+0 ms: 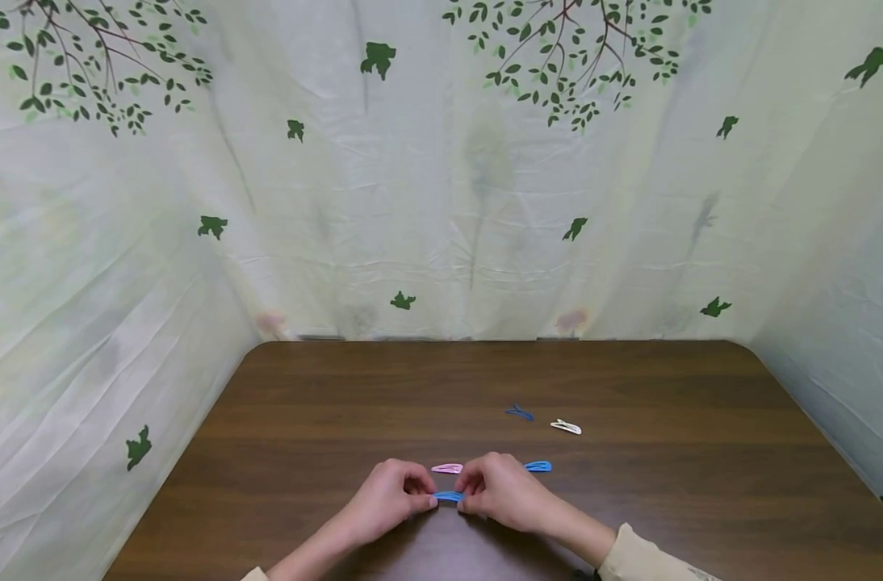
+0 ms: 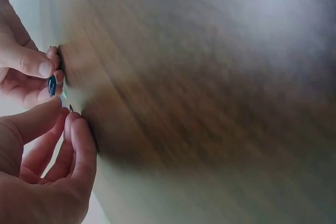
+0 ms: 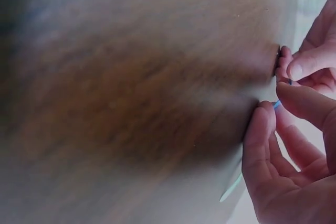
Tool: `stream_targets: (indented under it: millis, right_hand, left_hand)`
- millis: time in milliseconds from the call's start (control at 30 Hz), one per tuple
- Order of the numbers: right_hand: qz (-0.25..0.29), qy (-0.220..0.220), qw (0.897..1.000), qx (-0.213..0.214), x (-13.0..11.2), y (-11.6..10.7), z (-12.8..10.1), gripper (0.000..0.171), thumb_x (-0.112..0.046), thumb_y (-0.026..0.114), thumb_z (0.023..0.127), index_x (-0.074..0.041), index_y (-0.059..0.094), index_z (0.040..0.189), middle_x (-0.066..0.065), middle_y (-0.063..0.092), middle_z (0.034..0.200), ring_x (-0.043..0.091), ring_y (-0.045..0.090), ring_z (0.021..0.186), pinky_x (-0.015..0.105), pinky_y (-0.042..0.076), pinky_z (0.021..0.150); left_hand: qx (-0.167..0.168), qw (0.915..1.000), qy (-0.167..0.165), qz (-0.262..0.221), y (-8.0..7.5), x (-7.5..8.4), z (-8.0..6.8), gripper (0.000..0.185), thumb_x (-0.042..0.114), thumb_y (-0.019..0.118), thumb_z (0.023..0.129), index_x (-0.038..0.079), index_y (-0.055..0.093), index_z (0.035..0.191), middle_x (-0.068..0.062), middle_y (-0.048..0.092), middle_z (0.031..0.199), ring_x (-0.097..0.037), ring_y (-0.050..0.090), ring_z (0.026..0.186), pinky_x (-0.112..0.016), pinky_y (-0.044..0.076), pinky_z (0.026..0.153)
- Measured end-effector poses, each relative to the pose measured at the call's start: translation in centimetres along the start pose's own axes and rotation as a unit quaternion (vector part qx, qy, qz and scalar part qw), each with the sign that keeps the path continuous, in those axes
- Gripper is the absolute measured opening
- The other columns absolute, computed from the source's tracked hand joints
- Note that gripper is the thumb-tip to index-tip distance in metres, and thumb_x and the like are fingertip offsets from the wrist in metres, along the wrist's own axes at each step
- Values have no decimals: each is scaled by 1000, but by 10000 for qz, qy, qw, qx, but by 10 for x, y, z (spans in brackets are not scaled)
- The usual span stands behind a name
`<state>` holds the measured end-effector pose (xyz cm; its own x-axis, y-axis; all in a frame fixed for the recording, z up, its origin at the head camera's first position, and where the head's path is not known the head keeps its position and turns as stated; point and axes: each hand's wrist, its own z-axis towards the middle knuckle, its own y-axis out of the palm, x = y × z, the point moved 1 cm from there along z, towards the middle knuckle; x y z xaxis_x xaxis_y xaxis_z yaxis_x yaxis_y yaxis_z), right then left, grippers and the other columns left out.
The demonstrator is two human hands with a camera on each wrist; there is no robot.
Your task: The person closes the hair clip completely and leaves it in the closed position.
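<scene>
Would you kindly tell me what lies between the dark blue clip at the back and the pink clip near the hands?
Only bare brown table lies between the dark blue clip and the pink clip; the head view shows it.

A dark wooden table stands against pale leaf-printed cloth walls.

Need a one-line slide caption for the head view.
Both hands, left hand and right hand, pinch a blue hair clip over a wooden table; four more clips lie beyond.

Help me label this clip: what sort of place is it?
Probably a makeshift recording booth: a brown wooden table walled by leaf-printed cloth, with only hair clips laid out.
</scene>
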<state>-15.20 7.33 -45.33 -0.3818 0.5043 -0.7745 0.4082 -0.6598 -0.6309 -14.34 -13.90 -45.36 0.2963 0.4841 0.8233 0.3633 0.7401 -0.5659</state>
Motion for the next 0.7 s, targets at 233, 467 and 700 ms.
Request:
stream_targets:
  millis: [233,467,700]
  right_hand:
    - [-58,40,10000,35,-1,1,3,12,-8,79,74,-16,72,79,-15,60,64,-1,54,58,20,45,54]
    - [-414,-69,9989,190,-2,3,4,16,-7,80,72,-18,70,77,-18,57,65,-3,51,61,20,43,58]
    - [-481,-133,9985,237,-1,5,3,16,-8,81,72,-17,70,79,-18,57,66,-4,52,63,19,44,59]
  left_hand:
    - [-27,9984,206,531,-1,-3,5,10,4,77,79,12,71,77,11,58,68,-1,52,61,-21,45,55]
    - [99,9967,260,767,1,-4,7,15,2,78,76,12,67,73,12,55,64,0,50,58,-21,44,54]
    - [97,9958,268,872,3,-2,6,18,0,78,75,13,66,74,12,53,62,0,48,57,-21,41,52]
